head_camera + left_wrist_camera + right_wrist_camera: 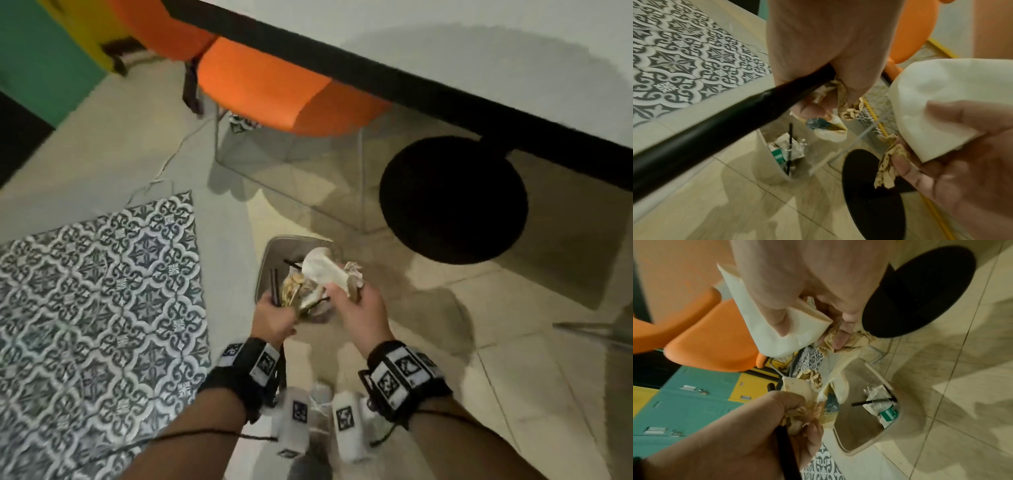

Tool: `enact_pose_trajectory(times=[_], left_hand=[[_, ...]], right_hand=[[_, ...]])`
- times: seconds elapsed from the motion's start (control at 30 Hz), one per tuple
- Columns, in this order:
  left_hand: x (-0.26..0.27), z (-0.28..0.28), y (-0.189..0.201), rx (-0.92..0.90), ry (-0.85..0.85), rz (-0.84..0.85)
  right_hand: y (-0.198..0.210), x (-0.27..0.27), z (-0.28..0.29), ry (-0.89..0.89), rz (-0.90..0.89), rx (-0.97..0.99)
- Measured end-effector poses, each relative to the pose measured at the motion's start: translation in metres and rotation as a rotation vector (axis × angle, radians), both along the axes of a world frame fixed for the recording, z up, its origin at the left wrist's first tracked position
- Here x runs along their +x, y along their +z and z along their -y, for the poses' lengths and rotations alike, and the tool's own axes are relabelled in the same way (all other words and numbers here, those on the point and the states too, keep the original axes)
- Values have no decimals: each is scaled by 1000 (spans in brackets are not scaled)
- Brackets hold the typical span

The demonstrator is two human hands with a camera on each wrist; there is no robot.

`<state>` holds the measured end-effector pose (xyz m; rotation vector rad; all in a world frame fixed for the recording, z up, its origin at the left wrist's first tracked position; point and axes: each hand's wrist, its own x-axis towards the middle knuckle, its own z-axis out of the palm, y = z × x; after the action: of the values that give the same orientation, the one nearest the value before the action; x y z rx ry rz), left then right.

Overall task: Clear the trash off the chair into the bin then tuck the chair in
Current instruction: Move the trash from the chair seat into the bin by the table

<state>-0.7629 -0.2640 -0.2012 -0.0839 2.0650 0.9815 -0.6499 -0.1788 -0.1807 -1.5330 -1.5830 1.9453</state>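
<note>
Both hands hung above the bin (270, 250), so their loads could drop in: my left hand (274, 317) clenched crumpled wrappers (830, 91); my right hand (359, 311) pinched a white paper bag (322, 267). Beyond the bin stood the orange chair (260, 85), not yet tucked.

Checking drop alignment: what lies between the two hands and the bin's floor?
Only air. In the right wrist view, the bin opens below both loads; a straw and wrappers lie at the bottom.

The scene is seen from high above by the head camera, looking straight down at the floor. The bin (270, 260) sits low in the middle of that frame. Both wrist views are taken very close, and the bin (772, 164) (869, 426) is shared.
</note>
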Motion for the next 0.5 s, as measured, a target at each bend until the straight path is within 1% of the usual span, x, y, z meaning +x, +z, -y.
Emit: enact_pose_trajectory(times=[0.1,0.2,0.27,0.33,0.4,0.47,0.5], left_hand=[[-51,-9,-41,-9,3,62],[-79,-17,-72,-56,-86,82],[-89,-22,-87,-78,-118,141],[-94,-24,-103,-135,-148,137],[-97,-25,-116,-185,-181,104],[-101,-27,-131,-213,-209,104],[-108,-24,-163,-234,-223,95]], right_hand=[[-31,-49,-7,18,33,11],[-68,-81,-13,93,109,41],[-86,-90,-16,164,160,-30],[-97,-93,-18,287,180,-89],[-106,-93,-21,393,183,-92],[-110,-92,-24,478,241,-59],[-107,-91,-25,512,282,-44]])
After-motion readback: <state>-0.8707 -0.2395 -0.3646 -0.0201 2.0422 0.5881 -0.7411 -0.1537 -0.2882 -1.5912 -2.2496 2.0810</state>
